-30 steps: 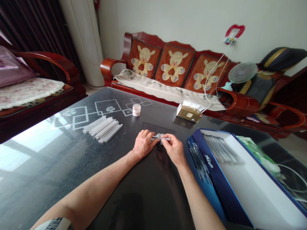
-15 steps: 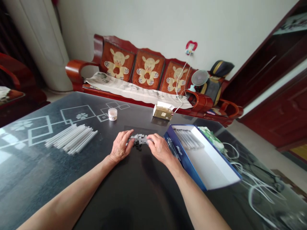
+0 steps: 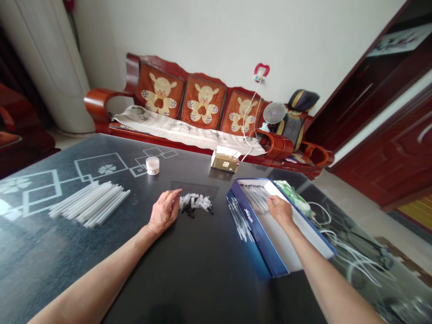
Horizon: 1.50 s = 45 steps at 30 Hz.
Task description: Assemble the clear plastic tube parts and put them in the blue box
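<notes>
Tubes (image 3: 255, 198) are lying beside the right hand (image 3: 281, 210), pieces (image 3: 195, 201) beside the left hand (image 3: 163, 212); whether either is pinching anything, I cannot tell.

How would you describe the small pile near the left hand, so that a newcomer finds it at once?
On the dark table, look between the left hand and the open blue box. The small pile lies right beside that hand. Unlike the long white tubes farther left, its pieces are short, mixed whitish and black.

The left hand (image 3: 164, 211) rests by white pieces (image 3: 201, 202), right hand (image 3: 281, 210) over blue box (image 3: 262, 238).
</notes>
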Each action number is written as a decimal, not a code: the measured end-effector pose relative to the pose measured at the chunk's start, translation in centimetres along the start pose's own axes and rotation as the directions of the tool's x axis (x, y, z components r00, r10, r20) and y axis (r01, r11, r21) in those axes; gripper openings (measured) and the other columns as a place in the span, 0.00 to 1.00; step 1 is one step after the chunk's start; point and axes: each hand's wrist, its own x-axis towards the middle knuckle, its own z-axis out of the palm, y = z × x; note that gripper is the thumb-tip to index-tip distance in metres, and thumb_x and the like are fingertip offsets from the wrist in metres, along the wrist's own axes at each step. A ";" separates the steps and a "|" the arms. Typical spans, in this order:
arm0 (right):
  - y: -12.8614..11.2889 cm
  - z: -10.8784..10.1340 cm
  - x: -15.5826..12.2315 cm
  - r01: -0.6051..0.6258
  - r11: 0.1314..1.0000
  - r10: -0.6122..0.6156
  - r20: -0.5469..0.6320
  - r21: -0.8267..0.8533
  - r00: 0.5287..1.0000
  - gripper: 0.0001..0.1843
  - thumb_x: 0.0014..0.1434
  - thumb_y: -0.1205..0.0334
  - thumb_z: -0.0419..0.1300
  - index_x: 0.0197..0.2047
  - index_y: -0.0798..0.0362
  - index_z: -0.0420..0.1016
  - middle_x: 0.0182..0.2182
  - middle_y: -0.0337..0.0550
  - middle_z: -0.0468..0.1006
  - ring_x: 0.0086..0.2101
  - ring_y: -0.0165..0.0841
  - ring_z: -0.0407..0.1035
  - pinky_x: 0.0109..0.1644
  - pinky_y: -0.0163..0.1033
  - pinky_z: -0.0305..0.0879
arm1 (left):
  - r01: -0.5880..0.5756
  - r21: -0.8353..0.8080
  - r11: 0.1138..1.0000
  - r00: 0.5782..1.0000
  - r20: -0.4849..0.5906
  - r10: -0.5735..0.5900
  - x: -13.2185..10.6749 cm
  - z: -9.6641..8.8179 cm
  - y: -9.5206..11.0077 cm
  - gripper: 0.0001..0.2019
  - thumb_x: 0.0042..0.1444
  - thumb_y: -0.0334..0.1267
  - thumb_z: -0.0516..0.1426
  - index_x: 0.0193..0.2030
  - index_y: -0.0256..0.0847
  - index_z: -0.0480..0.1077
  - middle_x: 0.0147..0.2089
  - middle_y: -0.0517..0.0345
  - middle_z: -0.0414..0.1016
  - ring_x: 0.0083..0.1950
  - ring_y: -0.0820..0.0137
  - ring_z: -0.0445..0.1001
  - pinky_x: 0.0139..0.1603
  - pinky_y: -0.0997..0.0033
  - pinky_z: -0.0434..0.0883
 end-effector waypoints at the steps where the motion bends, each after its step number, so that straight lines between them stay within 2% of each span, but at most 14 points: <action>1: -0.2 0.3 0.2 -0.007 1.000 0.007 0.012 -0.030 1.000 0.18 0.59 0.58 0.52 0.45 0.52 0.79 0.36 0.49 0.82 0.38 0.40 0.75 0.40 0.38 0.64 | 0.003 -0.001 1.000 1.000 0.004 -0.003 0.0 0.0 0.0 0.14 0.63 0.33 0.49 0.54 0.41 0.66 0.44 0.52 0.74 0.45 0.66 0.73 0.48 0.68 0.72; 7: -1.5 1.7 1.2 -0.050 0.997 0.052 0.032 -0.061 0.998 0.17 0.56 0.60 0.52 0.41 0.51 0.82 0.36 0.51 0.81 0.36 0.40 0.74 0.39 0.39 0.64 | 0.013 0.000 1.000 0.999 0.033 -0.013 -0.1 0.2 -0.2 0.13 0.63 0.33 0.49 0.53 0.42 0.67 0.43 0.53 0.74 0.46 0.66 0.73 0.49 0.68 0.72; 11: -2.0 2.3 1.4 -0.051 0.998 0.052 0.021 -0.040 0.998 0.16 0.54 0.55 0.55 0.38 0.48 0.83 0.36 0.50 0.79 0.36 0.41 0.73 0.38 0.40 0.64 | 0.018 -0.004 1.000 0.999 0.041 -0.018 -0.2 0.3 -0.3 0.13 0.63 0.33 0.50 0.52 0.43 0.67 0.44 0.53 0.75 0.46 0.66 0.73 0.49 0.68 0.72; 15: -2.2 1.1 1.5 -0.037 0.999 0.037 -0.045 0.001 0.998 0.19 0.57 0.54 0.52 0.41 0.51 0.82 0.36 0.51 0.78 0.36 0.40 0.71 0.39 0.40 0.64 | 0.018 -0.008 1.000 0.999 0.041 -0.018 -0.2 0.2 -0.3 0.12 0.63 0.33 0.50 0.51 0.42 0.68 0.44 0.53 0.75 0.46 0.67 0.73 0.49 0.68 0.72; 17: -2.7 -0.1 1.0 0.003 0.996 0.009 -0.141 0.086 0.990 0.21 0.58 0.55 0.49 0.41 0.54 0.81 0.35 0.51 0.78 0.37 0.39 0.71 0.41 0.40 0.63 | 0.022 -0.005 1.000 0.999 0.039 -0.022 -0.2 0.3 -0.3 0.12 0.63 0.33 0.49 0.51 0.42 0.68 0.44 0.53 0.75 0.46 0.67 0.73 0.48 0.68 0.72; 19: -4.1 -1.2 -0.5 0.123 0.957 -0.044 -0.287 0.262 0.957 0.21 0.59 0.54 0.50 0.39 0.56 0.80 0.34 0.50 0.79 0.37 0.39 0.71 0.43 0.40 0.64 | 0.036 0.009 0.999 0.999 0.040 -0.037 -0.2 0.4 -0.4 0.12 0.63 0.34 0.49 0.50 0.42 0.69 0.43 0.53 0.75 0.45 0.67 0.73 0.47 0.69 0.73; 22: -7.7 -1.2 -4.6 0.365 0.798 -0.168 -0.403 0.480 0.899 0.18 0.60 0.52 0.51 0.39 0.54 0.78 0.35 0.47 0.80 0.36 0.36 0.72 0.43 0.39 0.66 | 0.076 0.068 0.995 0.995 0.059 -0.081 -0.2 0.5 -0.4 0.12 0.63 0.34 0.48 0.48 0.41 0.71 0.38 0.54 0.74 0.42 0.68 0.73 0.43 0.71 0.72; 26: -12.8 2.1 -11.1 0.496 0.647 -0.396 -0.300 0.579 0.868 0.13 0.62 0.59 0.51 0.38 0.52 0.77 0.35 0.46 0.80 0.36 0.34 0.73 0.43 0.37 0.67 | 0.145 0.187 0.972 0.976 0.133 -0.172 -0.2 0.3 -0.1 0.14 0.63 0.34 0.47 0.47 0.41 0.72 0.36 0.52 0.73 0.41 0.66 0.72 0.40 0.70 0.72; 30: -15.0 5.7 -14.4 0.459 0.679 -0.412 -0.221 0.572 0.884 0.14 0.62 0.60 0.50 0.37 0.53 0.77 0.33 0.46 0.80 0.34 0.35 0.74 0.40 0.37 0.67 | 0.202 0.264 0.943 0.928 0.256 -0.270 0.2 -0.2 0.8 0.15 0.62 0.33 0.47 0.49 0.42 0.72 0.40 0.51 0.73 0.46 0.65 0.71 0.45 0.69 0.71; 32: -15.1 6.5 -14.7 0.442 0.703 -0.377 -0.235 0.557 0.896 0.15 0.61 0.59 0.50 0.37 0.54 0.77 0.35 0.48 0.80 0.35 0.36 0.74 0.42 0.38 0.66 | 0.198 0.293 0.935 0.901 0.321 -0.291 0.4 -0.4 1.4 0.15 0.61 0.32 0.48 0.49 0.42 0.72 0.41 0.49 0.72 0.46 0.64 0.70 0.46 0.67 0.70; 35: -15.0 7.0 -14.4 0.448 0.719 -0.376 -0.245 0.531 0.894 0.16 0.61 0.59 0.50 0.37 0.55 0.77 0.35 0.49 0.80 0.35 0.37 0.74 0.42 0.38 0.65 | 0.133 0.315 0.940 0.898 0.363 -0.249 0.5 -0.9 1.8 0.16 0.62 0.32 0.47 0.51 0.42 0.71 0.44 0.49 0.72 0.47 0.63 0.69 0.46 0.67 0.70; 39: -15.1 6.9 -14.3 0.476 0.734 -0.397 -0.262 0.485 0.879 0.15 0.60 0.59 0.50 0.36 0.54 0.78 0.34 0.48 0.80 0.34 0.36 0.72 0.39 0.37 0.62 | 0.097 0.382 0.919 0.909 0.343 -0.238 0.2 -3.5 1.0 0.19 0.61 0.33 0.48 0.58 0.40 0.66 0.53 0.48 0.70 0.50 0.62 0.68 0.54 0.62 0.66; 42: -15.2 6.8 -14.5 0.476 0.745 -0.391 -0.273 0.467 0.879 0.14 0.60 0.60 0.51 0.35 0.53 0.78 0.33 0.47 0.79 0.32 0.35 0.71 0.37 0.36 0.60 | 0.164 0.495 0.854 0.917 0.243 -0.317 -0.1 -7.1 -1.1 0.22 0.61 0.35 0.49 0.61 0.37 0.62 0.60 0.44 0.65 0.59 0.57 0.63 0.59 0.57 0.62; 45: -15.4 6.8 -14.5 0.470 0.759 -0.384 -0.273 0.451 0.882 0.14 0.59 0.60 0.51 0.35 0.53 0.78 0.32 0.46 0.79 0.30 0.34 0.70 0.35 0.36 0.58 | 0.242 0.610 0.754 0.884 0.182 -0.431 0.0 -11.0 -4.0 0.25 0.61 0.40 0.49 0.64 0.36 0.58 0.66 0.43 0.59 0.67 0.53 0.55 0.63 0.52 0.57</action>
